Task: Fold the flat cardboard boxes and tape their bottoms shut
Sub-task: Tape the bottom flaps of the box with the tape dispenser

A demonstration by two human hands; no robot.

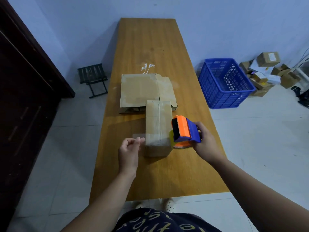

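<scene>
Your dark printed shirt point(158, 221) fills the bottom edge, with pale shoes point(168, 205) just past it at the table's near end. Your left hand point(129, 152) has its fingers curled, pinching a clear strip of tape point(139, 136) that runs off the left edge of the box point(158, 128). The strip is faint and its far end is hard to trace. Your right hand point(206, 143) grips the tape dispenser point(185, 129) against the box's right side; the roll underneath is mostly hidden. The box stands near the middle of the table point(150, 47), touching a stack of flat cardboard point(143, 91) behind it, the lower sheets largely covered. Bare wood lies open on the far half and toward you; both long edges are close to the work. On the tiled floor, a blue crate point(224, 82) and a pile of parcels point(267, 71) sit right, a stool point(92, 77) and a dark cabinet point(20, 81) left.
</scene>
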